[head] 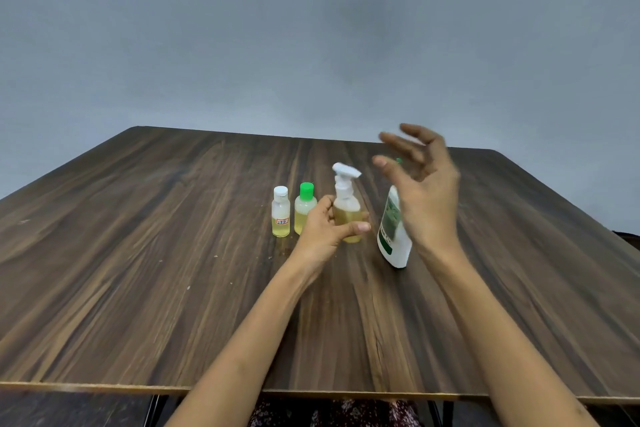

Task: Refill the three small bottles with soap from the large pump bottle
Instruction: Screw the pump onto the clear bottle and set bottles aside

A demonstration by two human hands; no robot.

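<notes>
**Colours on the table**

The table point(173, 236) is dark brown woodgrain, streaked. The wall point(242, 28) is plain grey-blue. Three small bottles hold yellow liquid: white cap point(280, 191), green cap point(306, 191), white pump point(346, 173). The large bottle point(393, 236) is white with a green label.

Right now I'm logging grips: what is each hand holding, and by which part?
The left hand grips the small pump-top bottle around its body, the thumb across the front. The right hand holds nothing, its fingers spread.

Plain indoor room, possibly a home

A dark wood-grain laminate table point(138, 236) on black metal legs point(154, 409) stands against a bare grey-blue painted wall point(242, 28); nothing else marks the place.
</notes>
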